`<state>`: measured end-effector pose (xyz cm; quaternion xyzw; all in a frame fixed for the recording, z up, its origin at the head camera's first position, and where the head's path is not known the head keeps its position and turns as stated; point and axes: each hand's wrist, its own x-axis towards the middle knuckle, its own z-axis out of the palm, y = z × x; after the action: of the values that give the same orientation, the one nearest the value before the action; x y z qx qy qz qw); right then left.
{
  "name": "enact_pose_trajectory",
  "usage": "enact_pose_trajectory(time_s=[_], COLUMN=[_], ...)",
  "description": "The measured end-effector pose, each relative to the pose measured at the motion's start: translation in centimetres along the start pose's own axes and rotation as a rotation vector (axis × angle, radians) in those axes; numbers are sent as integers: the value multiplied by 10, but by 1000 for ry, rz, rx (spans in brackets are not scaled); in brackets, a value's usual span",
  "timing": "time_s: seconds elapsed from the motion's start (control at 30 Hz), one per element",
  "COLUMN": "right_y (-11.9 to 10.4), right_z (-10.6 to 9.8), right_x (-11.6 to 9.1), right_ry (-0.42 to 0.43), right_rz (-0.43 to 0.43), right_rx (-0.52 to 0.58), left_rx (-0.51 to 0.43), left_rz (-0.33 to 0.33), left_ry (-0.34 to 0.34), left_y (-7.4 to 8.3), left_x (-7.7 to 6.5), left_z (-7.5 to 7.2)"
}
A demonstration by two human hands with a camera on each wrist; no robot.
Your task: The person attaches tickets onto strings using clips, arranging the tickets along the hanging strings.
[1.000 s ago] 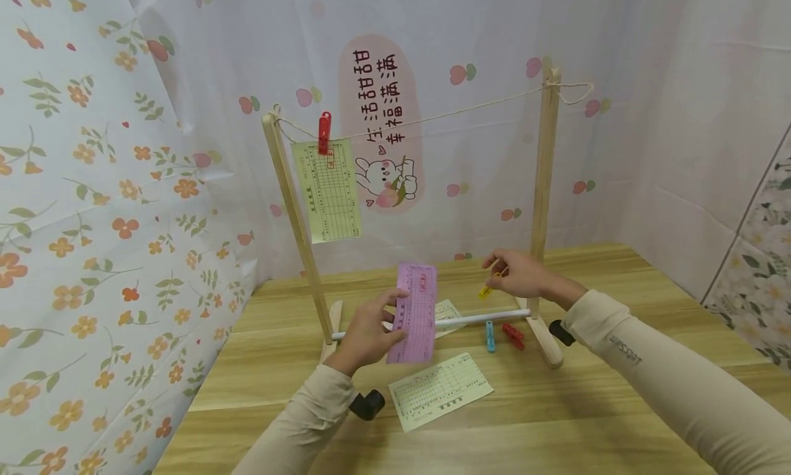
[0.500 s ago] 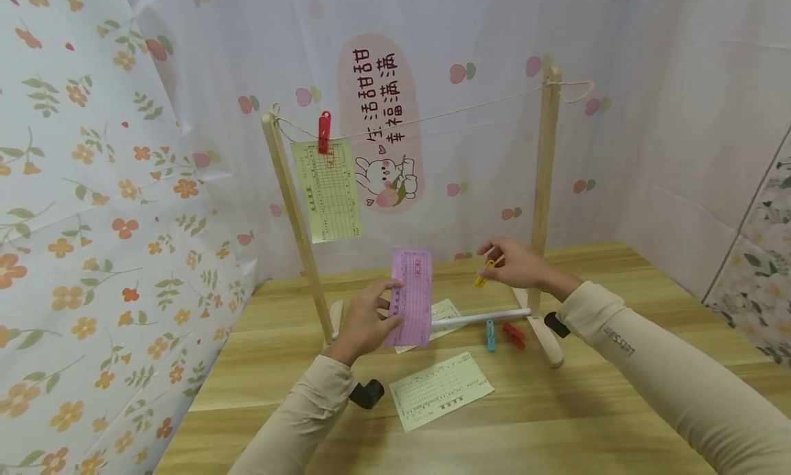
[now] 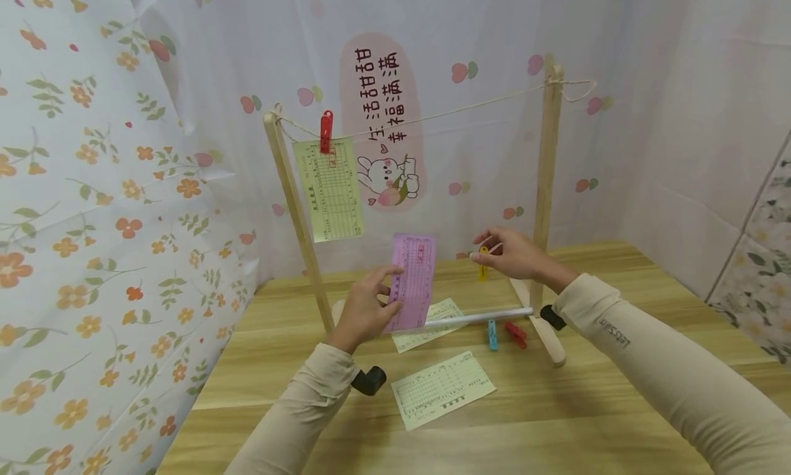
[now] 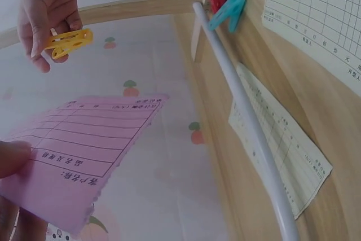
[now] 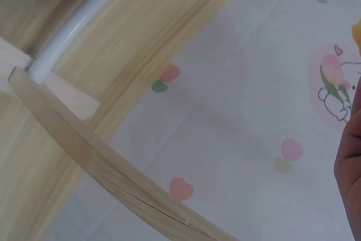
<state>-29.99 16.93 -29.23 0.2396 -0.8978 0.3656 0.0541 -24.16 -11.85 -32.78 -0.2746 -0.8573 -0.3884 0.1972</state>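
My left hand (image 3: 367,306) pinches a pink receipt slip (image 3: 414,283) by its left edge, thumb in front, and holds it upright above the table. To the right, my right hand (image 3: 514,257) grips a yellow clothespin (image 3: 483,262) between thumb and fingers; the left wrist view shows this clothespin (image 4: 69,42) more closely. Above the hands a string (image 3: 457,109) runs between two wooden posts. A green receipt slip (image 3: 330,193) hangs from it at the left under a red clothespin (image 3: 326,132). The right wrist view shows only the edge of the right hand (image 5: 351,162).
Two pale green slips lie on the wooden table: one slip (image 3: 443,390) in front, another slip (image 3: 426,329) partly under the white rod (image 3: 488,316). Near the right post (image 3: 546,187) lie a blue clothespin (image 3: 492,335) and a red clothespin (image 3: 516,335).
My left hand has raised the pink slip, uncovering more of the slip by the rod. The right hand has moved slightly up and left, and its yellow clothespin now points more straight down.
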Motion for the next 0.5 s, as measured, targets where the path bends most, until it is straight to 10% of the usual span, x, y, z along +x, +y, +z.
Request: enact_pose_trajectory(time_s=[0.5], right_y=[-8], right_z=[-5], right_x=[10], right_ry=[65], right_rz=[-52], right_rx=[-33], left_rx=[-19], left_rz=[23], left_ry=[41], left_y=[3], left_x=[10], left_z=[-4])
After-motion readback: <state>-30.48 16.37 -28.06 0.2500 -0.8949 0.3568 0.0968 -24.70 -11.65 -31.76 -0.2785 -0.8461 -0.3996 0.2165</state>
